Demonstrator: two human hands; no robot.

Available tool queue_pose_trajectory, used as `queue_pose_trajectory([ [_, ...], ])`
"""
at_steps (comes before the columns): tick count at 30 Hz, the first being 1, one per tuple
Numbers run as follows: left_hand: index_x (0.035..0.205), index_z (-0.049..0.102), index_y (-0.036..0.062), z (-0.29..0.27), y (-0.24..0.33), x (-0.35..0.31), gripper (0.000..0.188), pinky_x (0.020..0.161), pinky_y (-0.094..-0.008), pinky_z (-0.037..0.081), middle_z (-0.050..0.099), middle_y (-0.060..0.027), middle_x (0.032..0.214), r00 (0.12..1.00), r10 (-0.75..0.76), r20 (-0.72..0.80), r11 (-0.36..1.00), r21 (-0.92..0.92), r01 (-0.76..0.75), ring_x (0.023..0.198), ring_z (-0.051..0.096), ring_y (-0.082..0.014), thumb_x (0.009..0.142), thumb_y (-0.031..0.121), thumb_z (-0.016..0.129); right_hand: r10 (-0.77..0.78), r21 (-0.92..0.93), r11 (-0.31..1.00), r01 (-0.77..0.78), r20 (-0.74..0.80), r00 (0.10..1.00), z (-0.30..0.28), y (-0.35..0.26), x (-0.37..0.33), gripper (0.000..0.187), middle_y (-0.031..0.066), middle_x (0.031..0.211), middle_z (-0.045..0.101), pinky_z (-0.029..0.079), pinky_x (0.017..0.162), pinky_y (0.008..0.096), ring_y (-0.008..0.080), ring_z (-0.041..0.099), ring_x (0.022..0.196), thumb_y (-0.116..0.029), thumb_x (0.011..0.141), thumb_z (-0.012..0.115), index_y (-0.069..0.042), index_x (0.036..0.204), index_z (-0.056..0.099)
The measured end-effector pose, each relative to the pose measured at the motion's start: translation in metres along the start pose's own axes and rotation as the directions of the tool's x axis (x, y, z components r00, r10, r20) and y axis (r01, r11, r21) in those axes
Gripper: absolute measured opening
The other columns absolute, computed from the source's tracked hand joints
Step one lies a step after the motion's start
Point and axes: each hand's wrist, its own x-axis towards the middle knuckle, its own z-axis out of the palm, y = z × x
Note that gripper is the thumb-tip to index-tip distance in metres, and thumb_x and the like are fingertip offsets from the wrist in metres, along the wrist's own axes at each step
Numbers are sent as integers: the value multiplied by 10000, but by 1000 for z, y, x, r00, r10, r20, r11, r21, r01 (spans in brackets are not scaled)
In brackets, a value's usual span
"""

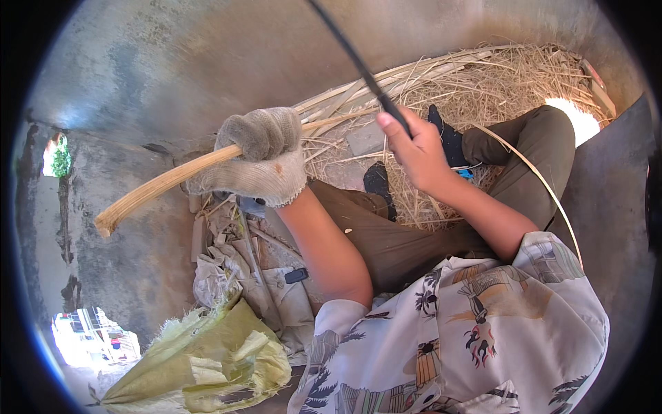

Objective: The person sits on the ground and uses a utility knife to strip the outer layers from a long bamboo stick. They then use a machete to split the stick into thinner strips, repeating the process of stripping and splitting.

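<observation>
My left hand, in a grey-white knitted work glove, is closed around a pale bamboo strip. The strip's thick end points down to the left; its thinner part runs on to the right behind the glove. My bare right hand grips the black handle of a long knife, raised so that its narrow dark blade points up and leaves the top of the picture. Blade and strip look apart. A thin pale strip curves over my right leg and arm side.
Shavings and split strips cover the floor ahead, around my feet. Grey walls stand close in front and at both sides. At the lower left lie a yellow-green woven sack, crumpled sheeting and a small black object.
</observation>
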Motion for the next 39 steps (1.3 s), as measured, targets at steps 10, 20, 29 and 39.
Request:
queue_pose_trajectory([
  [10,572,247,216,1,6,-3,774,421,-290,88,210,64,456,996,3,86,1000,21,-5,407,117,-98,706,964,396,193,-126,973,-192,-5,981,-9,-14,13,480,3,656,495,411,545,302,110,478,585,-482,1012,523,-14,919,581],
  [20,579,247,208,3,0,2,767,418,-290,88,210,41,445,980,-6,200,1000,11,4,392,129,-101,733,948,378,156,-390,913,-117,69,985,-8,5,16,461,-10,611,470,364,513,287,81,416,560,-460,1010,553,-23,867,586],
  [29,541,244,205,16,-2,4,802,425,-300,89,210,33,445,969,-55,242,998,-26,63,395,117,-116,687,986,351,243,-485,859,-164,104,965,-22,71,0,499,103,634,548,450,582,391,206,533,572,-455,1007,533,17,861,606],
  [39,545,241,204,4,3,-3,809,438,-302,122,201,46,463,977,-123,174,991,64,114,411,131,-123,657,991,395,28,-430,902,32,134,991,-26,74,-9,418,135,642,611,469,569,384,274,617,589,-392,1000,558,-4,853,605],
])
